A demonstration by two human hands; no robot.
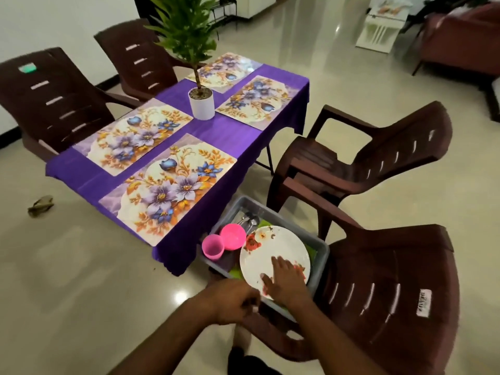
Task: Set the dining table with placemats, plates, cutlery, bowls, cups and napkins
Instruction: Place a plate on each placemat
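Note:
Four floral placemats lie on the purple-clothed table (224, 136); the nearest placemat (167, 188) is bare. A grey tub (320, 262) sits on the seat of the near chair. It holds a white floral plate (273, 249), a pink bowl (232, 235), a pink cup (213, 247), metal cutlery (247, 220) and green napkins (236, 272) under the plate. My right hand (284, 281) rests flat on the plate's near part, fingers straight. My left hand (234, 300) has its fingers curled at the tub's near rim, beside the plate's edge.
A potted plant in a white pot (201, 102) stands mid-table. Brown plastic chairs flank the table: two on the left (56, 104), one on the right (378, 155), and the near chair (392, 290) under the tub. A crumpled brown thing (40, 205) lies on the floor at left.

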